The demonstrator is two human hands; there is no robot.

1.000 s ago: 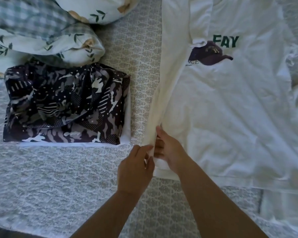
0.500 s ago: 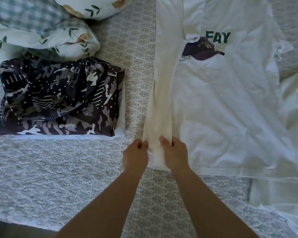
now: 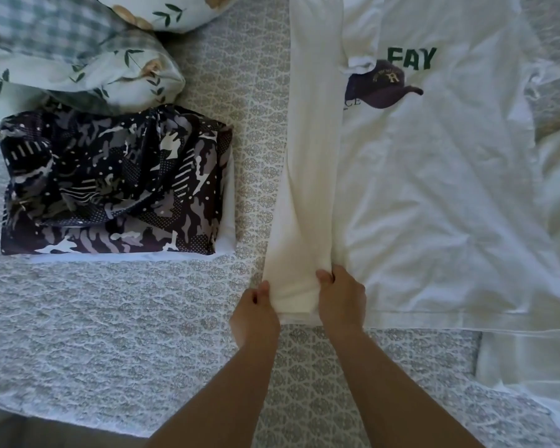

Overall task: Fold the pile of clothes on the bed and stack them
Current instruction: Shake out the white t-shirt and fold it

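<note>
A white T-shirt (image 3: 434, 195) with a dark cap print and green letters lies spread on the bed, its left side folded inward as a long strip. My left hand (image 3: 254, 313) pinches the strip's bottom left corner at the hem. My right hand (image 3: 341, 297) grips the strip's bottom right edge, fingers curled into the cloth. To the left sits a folded stack (image 3: 110, 185): a dark camouflage-patterned garment on top of a white folded piece.
Leaf-print and checked pillows (image 3: 78, 56) lie at the top left behind the stack. More white cloth (image 3: 530, 376) lies at the lower right. The patterned grey bedspread (image 3: 94, 334) covers the bed; its near edge shows at the bottom left.
My hands, close together at the hem a second ago, have spread apart to either side of the folded strip, pulling it flat. The view has shifted slightly.
</note>
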